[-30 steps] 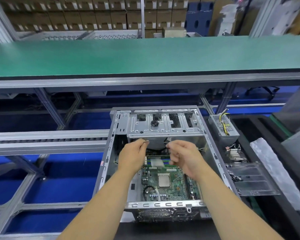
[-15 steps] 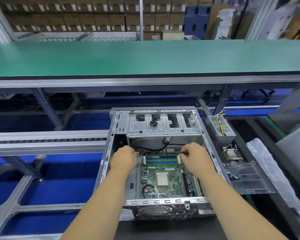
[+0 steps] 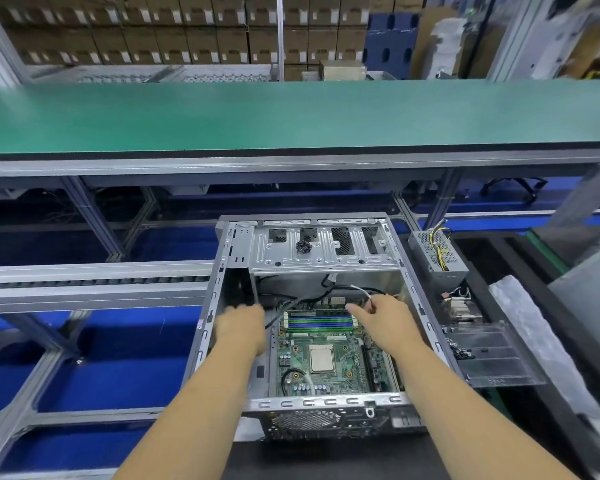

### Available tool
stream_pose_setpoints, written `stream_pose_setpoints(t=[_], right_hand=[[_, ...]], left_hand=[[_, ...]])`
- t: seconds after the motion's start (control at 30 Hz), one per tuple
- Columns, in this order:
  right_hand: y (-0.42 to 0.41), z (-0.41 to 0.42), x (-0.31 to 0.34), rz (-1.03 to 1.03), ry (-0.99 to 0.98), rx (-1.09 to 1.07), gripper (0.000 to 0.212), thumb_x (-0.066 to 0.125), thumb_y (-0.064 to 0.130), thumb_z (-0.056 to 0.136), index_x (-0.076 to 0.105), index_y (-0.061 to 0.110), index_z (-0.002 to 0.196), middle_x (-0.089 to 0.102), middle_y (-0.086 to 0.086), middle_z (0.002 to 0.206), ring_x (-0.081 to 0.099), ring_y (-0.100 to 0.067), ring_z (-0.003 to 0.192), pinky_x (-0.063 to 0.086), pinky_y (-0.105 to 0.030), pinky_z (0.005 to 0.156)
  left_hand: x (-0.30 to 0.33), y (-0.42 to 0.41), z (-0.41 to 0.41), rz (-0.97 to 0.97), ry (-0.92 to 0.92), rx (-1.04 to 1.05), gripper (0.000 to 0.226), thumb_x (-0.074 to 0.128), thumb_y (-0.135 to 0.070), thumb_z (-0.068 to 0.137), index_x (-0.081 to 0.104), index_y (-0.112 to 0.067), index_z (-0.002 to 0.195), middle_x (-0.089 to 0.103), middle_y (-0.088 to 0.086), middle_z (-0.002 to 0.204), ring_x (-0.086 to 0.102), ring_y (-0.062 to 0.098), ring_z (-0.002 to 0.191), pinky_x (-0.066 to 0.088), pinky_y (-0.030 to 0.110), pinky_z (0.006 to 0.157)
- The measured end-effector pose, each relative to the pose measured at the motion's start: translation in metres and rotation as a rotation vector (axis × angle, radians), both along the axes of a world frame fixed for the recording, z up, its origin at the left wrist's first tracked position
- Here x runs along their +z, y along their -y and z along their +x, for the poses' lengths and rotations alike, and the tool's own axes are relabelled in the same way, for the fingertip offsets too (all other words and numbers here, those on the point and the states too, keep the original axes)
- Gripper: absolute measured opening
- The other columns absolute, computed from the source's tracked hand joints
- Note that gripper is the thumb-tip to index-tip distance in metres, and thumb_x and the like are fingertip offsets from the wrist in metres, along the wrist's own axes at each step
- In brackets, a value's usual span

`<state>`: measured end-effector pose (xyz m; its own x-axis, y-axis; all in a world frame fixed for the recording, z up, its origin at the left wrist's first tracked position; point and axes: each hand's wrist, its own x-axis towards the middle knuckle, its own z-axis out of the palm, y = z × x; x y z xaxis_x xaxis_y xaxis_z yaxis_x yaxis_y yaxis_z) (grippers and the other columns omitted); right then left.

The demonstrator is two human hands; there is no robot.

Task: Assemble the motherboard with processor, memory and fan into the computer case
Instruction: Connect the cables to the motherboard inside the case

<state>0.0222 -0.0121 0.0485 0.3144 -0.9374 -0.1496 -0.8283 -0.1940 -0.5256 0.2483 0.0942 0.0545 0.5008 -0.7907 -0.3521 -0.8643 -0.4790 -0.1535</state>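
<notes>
The fingers [image 3: 357, 309] of the right hand [image 3: 385, 323] are pinching a thin white cable [image 3: 361, 289] at the far edge of the motherboard [image 3: 323, 355], just beyond the blue and green memory slots [image 3: 321, 321]; the cable is arching up and back toward the rear of the computer case [image 3: 420, 299]. The left hand [image 3: 240, 323] is reaching down at the left side of the board, beside a black cable [image 3: 288, 303] that is running across just past its fingertips; its fingers are pointing away from the camera and are mostly hidden, so it is not possible to tell whether they are gripping that cable or only resting by it. The motherboard is lying flat inside the open case, with the processor [image 3: 321, 359] sitting bare in its socket near the middle and no fan over it. A cooler with metal fins [image 3: 463, 308] is waiting outside the case to the right, on the dark bench [image 3: 520, 420], near a small power supply [image 3: 437, 252] and a clear plastic tray [image 3: 489, 355]. The step in hand appears to be cable work: routing or plugging the case leads into the board. The next move probably calls for steering the small connector onto its header, aligned and pressed straight, while keeping the loose black cable clear of the memory slots.
</notes>
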Motion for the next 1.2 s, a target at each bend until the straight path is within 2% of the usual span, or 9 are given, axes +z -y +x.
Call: stream_pose_setpoints(t=[0.07,0.2,0.33,0.43,0.57,0.63,0.77,0.93,1.2], right_hand=[[-0.001,0.003,-0.002,0.042,0.074,0.027,0.009,0.059,0.026,0.098,0.062,0.022,0.091,0.068,0.003,0.086,0.060,-0.011,0.067,0.051,-0.030,0.064],[-0.001,0.011,-0.003,0.029,0.053,0.190,0.037,0.042,0.007,0.104,0.062,0.020,0.132,0.059,-0.004,0.122,0.061,-0.017,0.089,0.047,-0.024,0.075],[0.000,0.014,-0.010,0.037,-0.029,0.193,0.035,0.040,0.004,0.103,0.068,0.016,0.120,0.066,-0.009,0.112,0.060,-0.026,0.091,0.043,-0.030,0.072],[0.003,0.013,-0.010,0.064,0.109,0.070,0.030,0.042,0.008,0.105,0.069,0.015,0.117,0.067,-0.007,0.107,0.061,-0.020,0.084,0.047,-0.028,0.070],[0.011,0.009,-0.010,0.029,0.206,-0.075,0.023,0.053,0.018,0.105,0.072,0.012,0.116,0.071,-0.004,0.101,0.060,-0.014,0.077,0.044,-0.025,0.064],[0.013,0.007,-0.011,0.028,0.208,-0.128,0.021,0.058,0.024,0.103,0.073,0.010,0.109,0.069,-0.002,0.086,0.057,-0.011,0.067,0.040,-0.023,0.053],[0.010,0.010,-0.007,0.057,0.259,-0.090,0.023,0.079,0.036,0.087,0.072,0.014,0.083,0.064,0.002,0.068,0.055,-0.012,0.060,0.038,-0.025,0.052],[0.007,0.018,-0.008,0.119,0.258,0.067,0.017,0.082,0.025,0.085,0.072,0.021,0.072,0.070,0.006,0.074,0.062,-0.009,0.070,0.045,-0.018,0.059],[0.001,0.021,-0.011,0.163,0.003,0.327,0.015,0.060,0.017,0.096,0.073,0.022,0.092,0.072,0.005,0.092,0.066,-0.013,0.084,0.051,-0.023,0.072]], left_hand=[[-0.002,0.006,-0.004,-0.171,0.049,-0.194,0.091,0.073,-0.036,0.073,0.022,-0.026,0.148,0.042,0.007,0.139,0.040,0.030,0.126,0.040,0.045,0.098],[-0.002,0.017,-0.022,-0.418,-0.232,-0.499,0.122,0.074,-0.068,0.059,-0.002,-0.044,0.151,0.032,-0.004,0.144,0.036,0.022,0.126,0.035,0.045,0.104],[0.000,0.016,-0.031,-0.454,-1.055,-0.187,0.078,0.079,-0.074,0.054,0.060,-0.047,0.125,0.064,-0.009,0.101,0.059,0.008,0.079,0.054,0.036,0.082],[-0.001,0.013,-0.026,-0.369,-1.226,-0.090,0.041,0.082,-0.055,0.060,0.078,-0.022,0.084,0.056,0.002,0.061,0.048,0.018,0.056,0.042,0.032,0.055],[-0.001,0.008,-0.012,-0.269,-1.407,0.113,0.073,0.045,-0.077,0.084,0.077,-0.011,0.086,0.047,0.001,0.052,0.030,0.015,0.046,0.027,0.023,0.046],[-0.002,0.009,-0.009,-0.274,-1.315,0.205,0.093,0.022,-0.086,0.084,0.075,-0.010,0.077,0.043,0.001,0.047,0.030,0.015,0.042,0.029,0.021,0.044],[-0.016,0.004,-0.002,-0.012,-0.721,0.106,0.063,0.046,-0.063,0.094,0.065,-0.014,0.059,0.049,-0.003,0.042,0.038,0.013,0.035,0.033,0.017,0.041],[-0.014,0.001,0.004,0.240,-0.264,0.046,0.010,0.059,-0.024,0.085,0.059,-0.018,0.093,0.065,-0.002,0.087,0.060,0.022,0.080,0.049,0.031,0.076],[-0.020,0.019,-0.022,-0.067,-0.258,-0.023,0.046,0.067,-0.062,0.080,0.052,-0.020,0.092,0.058,-0.003,0.086,0.059,0.021,0.084,0.048,0.032,0.071]])
